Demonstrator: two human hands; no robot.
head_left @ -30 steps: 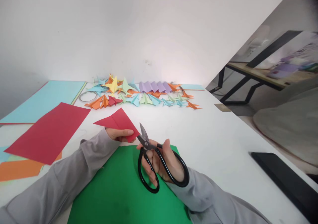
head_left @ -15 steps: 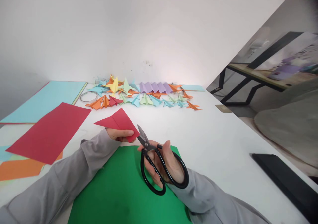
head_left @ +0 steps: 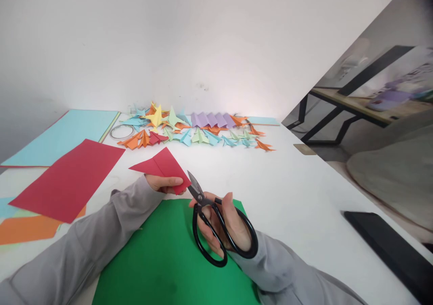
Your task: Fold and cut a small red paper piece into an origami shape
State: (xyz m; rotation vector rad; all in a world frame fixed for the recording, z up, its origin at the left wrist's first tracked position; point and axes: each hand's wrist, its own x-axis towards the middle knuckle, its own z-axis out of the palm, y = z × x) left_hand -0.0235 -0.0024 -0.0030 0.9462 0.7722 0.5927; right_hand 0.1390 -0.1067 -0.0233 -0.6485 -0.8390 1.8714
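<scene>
Between thumb and fingers, my left hand [head_left: 166,183] pinches a folded piece of red paper [head_left: 162,165], held above the table. Black-handled scissors [head_left: 199,196] are in my right hand [head_left: 228,226], whose fingers pass through the loops. The blades stand slightly apart at the right corner of the red paper; whether they touch it I cannot tell. Below both hands lies a large green sheet [head_left: 169,255] on the white table [head_left: 280,183].
A red sheet [head_left: 72,178] and light blue sheets [head_left: 71,131] lie at left, with orange paper [head_left: 30,230] nearer. Several folded paper shapes [head_left: 199,136] line the wall beside a wire coil [head_left: 122,131]. A black flat object [head_left: 382,246] rests at right.
Almost nothing differs. The whole view has shifted very slightly, and both hands keep the same hold on the red paper and the scissors.
</scene>
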